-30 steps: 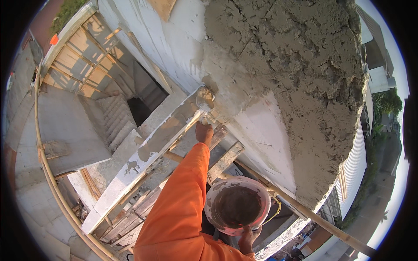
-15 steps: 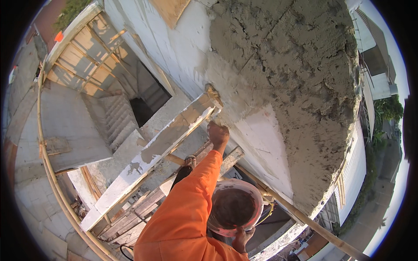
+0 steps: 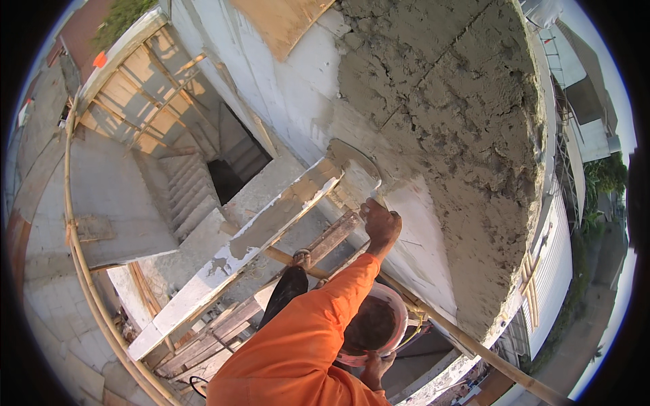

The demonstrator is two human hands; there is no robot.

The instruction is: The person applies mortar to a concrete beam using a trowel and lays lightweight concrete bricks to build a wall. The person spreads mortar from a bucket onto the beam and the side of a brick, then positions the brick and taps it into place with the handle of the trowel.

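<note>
One bamboo pole (image 3: pixel 497 347) beside bucket (image 3: pixel 396 302); left fingers (image 3: pixel 378 215) round trowel (image 3: pixel 359 161); right fingers (image 3: pixel 384 363) on rim (image 3: pixel 404 321)

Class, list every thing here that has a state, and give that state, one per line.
Trowel: held by its handle
Bucket: uncovered, shadowed inside
Upper hand: closed on the trowel
Lower hand: gripping the bucket
Mortar: spread, rough, cracked
Beam: partly coated

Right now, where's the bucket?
In the head view, the bucket is low and right of centre, partly under the orange sleeve, a hand gripping it.
</note>
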